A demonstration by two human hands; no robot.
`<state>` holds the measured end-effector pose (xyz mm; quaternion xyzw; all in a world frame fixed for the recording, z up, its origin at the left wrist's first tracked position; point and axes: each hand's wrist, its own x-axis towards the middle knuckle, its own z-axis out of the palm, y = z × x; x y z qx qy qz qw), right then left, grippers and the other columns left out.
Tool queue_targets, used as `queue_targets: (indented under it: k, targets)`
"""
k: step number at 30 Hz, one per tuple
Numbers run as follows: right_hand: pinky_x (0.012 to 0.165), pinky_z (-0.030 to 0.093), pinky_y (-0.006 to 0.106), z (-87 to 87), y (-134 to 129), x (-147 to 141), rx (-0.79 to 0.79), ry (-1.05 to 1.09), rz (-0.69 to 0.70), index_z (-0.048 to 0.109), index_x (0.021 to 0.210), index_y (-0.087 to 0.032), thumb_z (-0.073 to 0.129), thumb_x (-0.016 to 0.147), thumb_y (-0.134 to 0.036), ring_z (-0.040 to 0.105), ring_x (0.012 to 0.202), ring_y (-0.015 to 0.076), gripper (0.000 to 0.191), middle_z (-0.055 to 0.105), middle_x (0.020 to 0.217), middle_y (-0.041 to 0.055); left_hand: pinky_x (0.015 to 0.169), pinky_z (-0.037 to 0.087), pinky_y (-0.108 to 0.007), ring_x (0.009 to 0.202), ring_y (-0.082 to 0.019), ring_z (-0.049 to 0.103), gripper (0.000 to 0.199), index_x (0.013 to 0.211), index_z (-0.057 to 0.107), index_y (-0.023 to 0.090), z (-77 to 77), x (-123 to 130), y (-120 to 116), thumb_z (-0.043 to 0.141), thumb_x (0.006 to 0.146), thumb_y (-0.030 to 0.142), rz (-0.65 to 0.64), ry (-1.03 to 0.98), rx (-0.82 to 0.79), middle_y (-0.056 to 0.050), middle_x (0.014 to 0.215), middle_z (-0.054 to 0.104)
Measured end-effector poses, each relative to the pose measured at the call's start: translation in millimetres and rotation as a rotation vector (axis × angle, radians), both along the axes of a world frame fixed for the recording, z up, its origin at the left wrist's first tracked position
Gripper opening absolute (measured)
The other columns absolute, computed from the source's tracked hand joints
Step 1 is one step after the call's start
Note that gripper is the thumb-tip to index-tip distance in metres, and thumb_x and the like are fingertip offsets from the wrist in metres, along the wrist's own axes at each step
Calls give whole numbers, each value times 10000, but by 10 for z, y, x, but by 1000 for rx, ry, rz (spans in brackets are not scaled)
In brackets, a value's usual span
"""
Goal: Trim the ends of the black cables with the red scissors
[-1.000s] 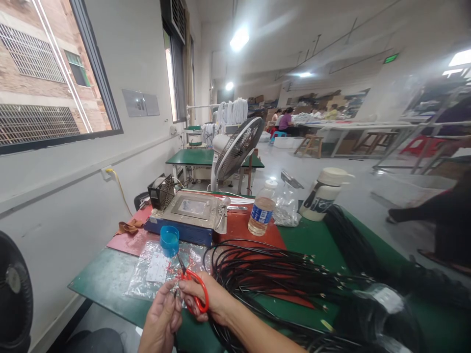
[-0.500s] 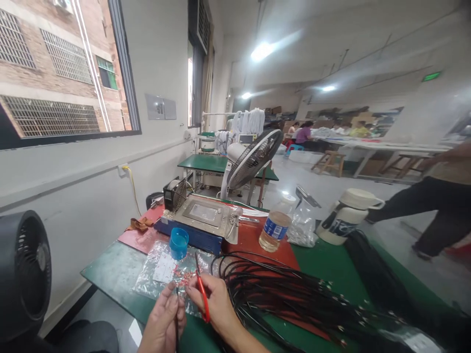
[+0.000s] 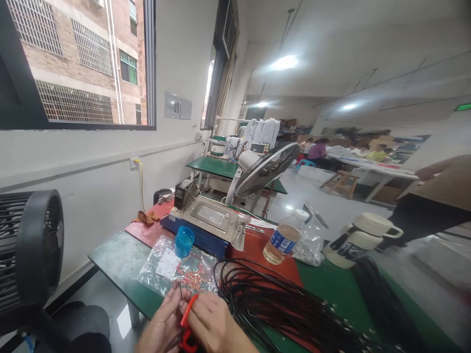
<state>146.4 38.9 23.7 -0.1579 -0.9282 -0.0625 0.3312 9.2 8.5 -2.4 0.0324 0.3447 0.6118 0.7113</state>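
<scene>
My left hand [image 3: 162, 321] pinches the end of a thin black cable [image 3: 180, 290], its tip poking up between the fingers. Close against it, my right hand [image 3: 213, 318] is closed around red-handled scissors [image 3: 189, 310]; their blades are mostly hidden by the hands. Just beyond the fingertips, tiny red and pale bits [image 3: 193, 277] lie scattered on a clear plastic bag [image 3: 147, 269]. A blue round cup [image 3: 184, 240] stands on that bag. To the right of my hands spreads a bundle of black cables [image 3: 272, 299] with small metal ends.
Behind the cup sits a blue-sided machine [image 3: 211, 215] with a metal top. A bottle of yellowish liquid [image 3: 281, 242], a bag of small parts [image 3: 309, 247] and a cream jug [image 3: 344, 247] stand to the right. A black fan [image 3: 33, 250] is at left. A person [image 3: 437, 196] is at far right.
My right hand has come in against my left, and the scissors have turned so their blades no longer point upward. The view has swung left. The person at right has shifted rightward in view.
</scene>
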Motion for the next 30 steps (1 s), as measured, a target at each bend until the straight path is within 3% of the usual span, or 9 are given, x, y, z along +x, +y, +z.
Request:
queue_targets:
  k: [3, 6, 7, 8, 10, 14, 20, 30]
  targets:
    - [521, 339, 277, 56, 102, -12, -166, 159, -116, 645, 817, -159, 370, 892, -191, 481, 568, 162, 287, 573, 616, 77, 649, 503, -265, 760, -188, 659, 390, 1054, 614, 180, 99, -87, 19, 717, 684, 248, 30, 229, 0, -68, 821, 712]
    - [543, 362, 256, 220, 343, -48, -539, 456, -366, 615, 708, -168, 449, 872, -330, 470, 561, 141, 284, 535, 604, 44, 667, 472, -269, 812, -212, 630, 378, 982, 648, 182, 114, -394, 163, 640, 714, 448, 197, 942, 121, -50, 835, 694]
    - [548, 368, 247, 281, 443, -66, -656, 539, -422, 611, 709, -167, 489, 849, -372, 465, 558, 134, 277, 534, 608, 30, 654, 463, -279, 741, -208, 618, 377, 929, 655, 183, 96, -521, 234, 601, 723, 494, 245, 1206, 160, -31, 762, 676]
    - [545, 367, 238, 332, 544, -86, -743, 600, -452, 606, 707, -164, 517, 826, -408, 455, 552, 128, 285, 526, 603, 17, 603, 442, -277, 646, -196, 579, 379, 902, 658, 187, 70, -646, 310, 601, 709, 509, 269, 1284, 155, 1, 652, 626]
    - [531, 352, 227, 395, 733, -134, -823, 662, -487, 588, 684, -156, 532, 791, -467, 430, 550, 122, 333, 495, 585, -1, 544, 391, -257, 534, -159, 481, 337, 857, 657, 199, 9, -859, 455, 587, 720, 500, 281, 1360, 156, 56, 534, 502]
    - [513, 303, 219, 371, 984, -246, -768, 594, -592, 532, 590, -151, 502, 761, -528, 380, 535, 112, 416, 416, 535, -21, 513, 343, -236, 488, -134, 394, 278, 755, 658, 212, -117, -1085, 637, 575, 734, 476, 238, 1454, 187, 85, 488, 368]
    - [507, 276, 215, 308, 1156, -376, -686, 390, -718, 538, 563, -150, 434, 789, -456, 387, 506, 109, 394, 431, 505, -20, 522, 348, -237, 510, -139, 380, 284, 779, 643, 218, -277, -1147, 693, 524, 772, 475, 172, 1523, 181, 76, 528, 325]
    - [487, 220, 215, 298, 1294, -458, -650, 234, -837, 570, 556, -168, 516, 763, -310, 384, 484, 101, 257, 470, 490, -16, 519, 355, -232, 493, -141, 396, 279, 774, 646, 228, -325, -1165, 755, 513, 759, 472, 96, 1604, 153, 73, 531, 316]
